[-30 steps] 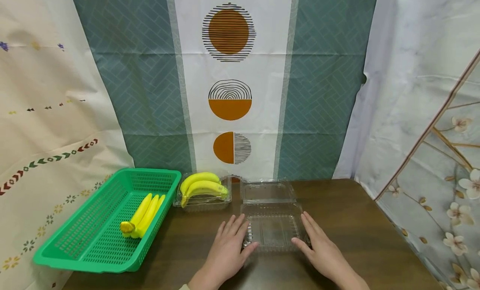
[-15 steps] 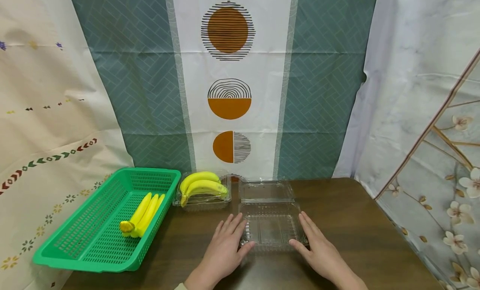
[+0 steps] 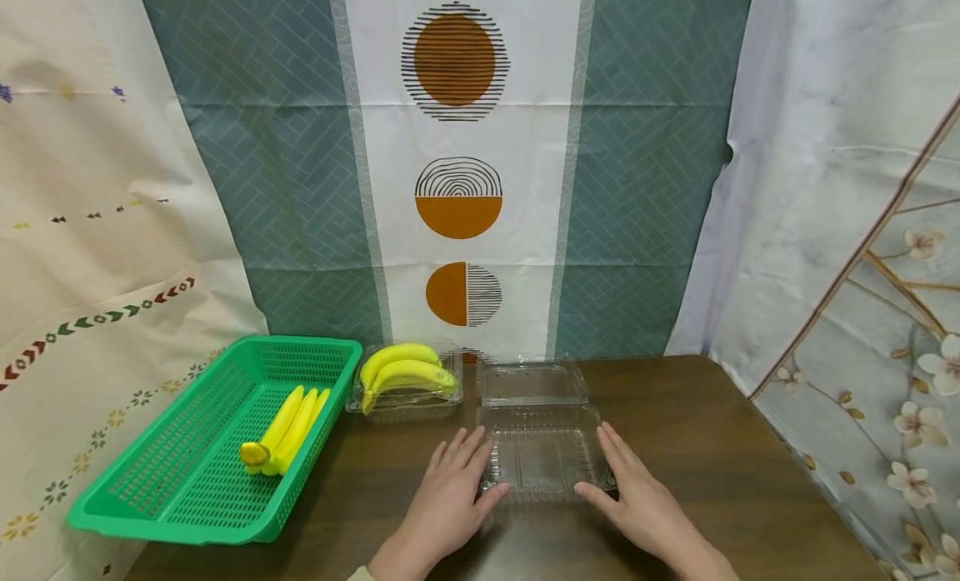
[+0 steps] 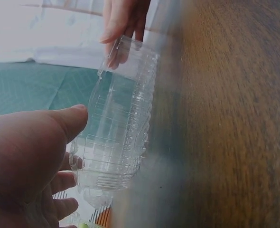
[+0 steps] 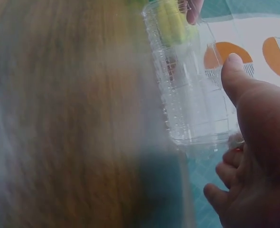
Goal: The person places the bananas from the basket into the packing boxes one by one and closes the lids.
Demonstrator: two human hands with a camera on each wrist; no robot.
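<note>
A clear plastic clamshell box (image 3: 540,460) lies on the table with its lid (image 3: 532,383) folded back away from me. My left hand (image 3: 448,496) is at the left side of the box, fingers straight and thumb by the front corner. At the right side is my right hand (image 3: 645,504), its fingers stretched forward and thumb near the front edge. In the left wrist view the box (image 4: 114,118) stands between both hands, with nothing in it. The right wrist view shows my thumb (image 5: 237,78) beside the box wall. Whether the fingertips touch the plastic, I cannot tell.
A green plastic basket (image 3: 187,531) on the left holds a bunch of bananas (image 3: 288,435). Behind, between basket and open box, a closed clear box (image 3: 405,404) contains more bananas (image 3: 408,373). Patterned cloths (image 3: 637,189) hang at the back and sides of the brown table (image 3: 712,464).
The open box and both hands have shifted very slightly left in the head view, as has the whole scene. Otherwise the hands stay at the box's sides.
</note>
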